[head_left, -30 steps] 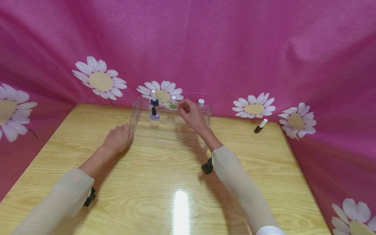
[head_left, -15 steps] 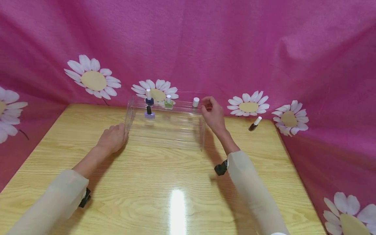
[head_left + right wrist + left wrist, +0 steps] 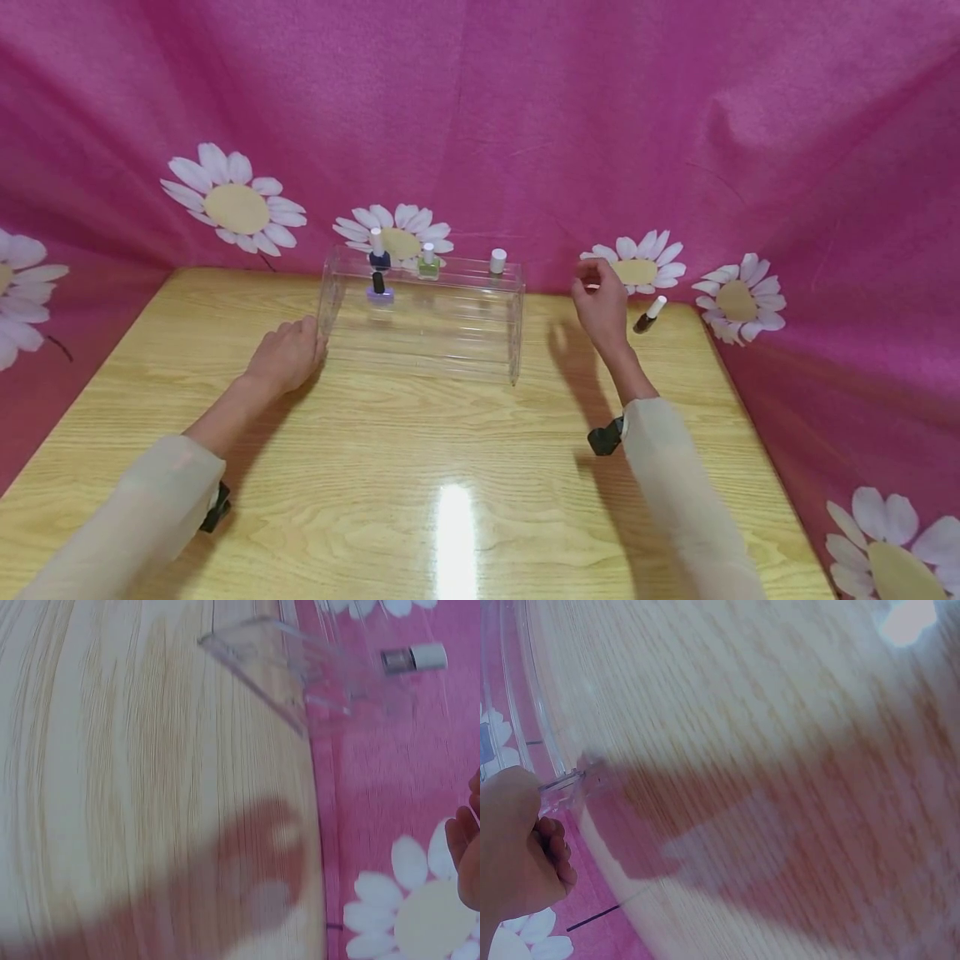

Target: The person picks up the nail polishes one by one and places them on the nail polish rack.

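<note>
A clear tiered nail polish rack (image 3: 420, 362) stands toward the back of the table. My left hand (image 3: 287, 357) grips its left side panel, fingers curled by the edge in the left wrist view. On the top tier are a dark blue polish bottle (image 3: 379, 260), a green one (image 3: 428, 267) and a white-capped one (image 3: 497, 263). A lilac bottle with a black cap (image 3: 380, 293) sits one tier lower. My right hand (image 3: 602, 308), loosely bent and holding nothing, is in the air between the rack and a dark polish bottle with a white cap (image 3: 647, 319) on the table.
The wooden table (image 3: 360, 492) ends against a pink curtain (image 3: 525, 125) with daisies, which hangs behind and at both sides. A bright light reflection lies on the tabletop near the front.
My right hand has moved right, from beside the green bottle on the rack toward the dark bottle. My left hand stays at the rack's side. The head view has shifted slightly.
</note>
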The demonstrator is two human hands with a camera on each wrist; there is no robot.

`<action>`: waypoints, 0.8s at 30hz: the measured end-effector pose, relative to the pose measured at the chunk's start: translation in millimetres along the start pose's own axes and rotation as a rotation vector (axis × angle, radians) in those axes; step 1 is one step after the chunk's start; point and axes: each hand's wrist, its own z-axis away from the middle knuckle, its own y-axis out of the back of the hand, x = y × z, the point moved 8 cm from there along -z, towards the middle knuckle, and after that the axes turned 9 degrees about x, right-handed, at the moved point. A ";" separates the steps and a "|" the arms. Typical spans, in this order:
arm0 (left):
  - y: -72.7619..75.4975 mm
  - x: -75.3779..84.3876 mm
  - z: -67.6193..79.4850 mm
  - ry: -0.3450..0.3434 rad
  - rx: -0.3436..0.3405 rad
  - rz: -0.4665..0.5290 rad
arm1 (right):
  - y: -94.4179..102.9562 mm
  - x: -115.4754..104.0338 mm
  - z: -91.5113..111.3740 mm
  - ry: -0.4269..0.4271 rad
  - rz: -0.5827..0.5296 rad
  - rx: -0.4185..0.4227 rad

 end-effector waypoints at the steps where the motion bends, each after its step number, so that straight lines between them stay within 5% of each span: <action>1: -0.2 0.0 0.1 -0.001 0.004 -0.002 | 5.2 2.6 -1.0 -0.004 0.008 0.015; 14: -2.4 -1.1 0.5 -0.003 0.024 -0.013 | 60.5 39.9 -3.7 -0.047 0.153 0.185; 24: -0.8 -1.1 0.6 0.012 0.018 0.002 | 77.0 65.8 -2.8 -0.226 0.199 0.226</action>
